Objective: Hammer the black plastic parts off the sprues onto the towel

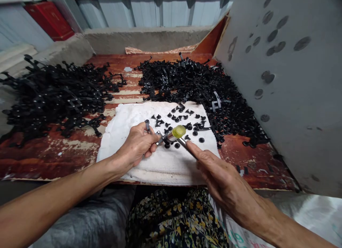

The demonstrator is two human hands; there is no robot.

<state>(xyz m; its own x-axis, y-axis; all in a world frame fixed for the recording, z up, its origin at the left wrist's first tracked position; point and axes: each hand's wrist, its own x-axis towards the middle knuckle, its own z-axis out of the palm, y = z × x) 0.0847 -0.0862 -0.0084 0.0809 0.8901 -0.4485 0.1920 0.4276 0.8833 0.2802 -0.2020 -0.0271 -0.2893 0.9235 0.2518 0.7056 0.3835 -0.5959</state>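
Note:
My left hand (141, 141) is closed on a small black linkage part (159, 138), whose jointed arms stick out past the fingers above the white cloth (120, 116). In my right hand (213, 166) is a mallet (179, 132) with a metal handle and a yellowish, see-through face. Its head is right beside the black part, and I cannot tell whether they touch. Several small black round-headed pieces (189, 126) lie scattered on the cloth behind and to the right of the mallet head.
Large piles of black linkage parts stand at the left (61, 95) and the back right (181, 80) of the worn reddish wooden table (53, 159). A grey spotted panel (294, 98) rises along the right side. A red box (50, 20) sits at the back left.

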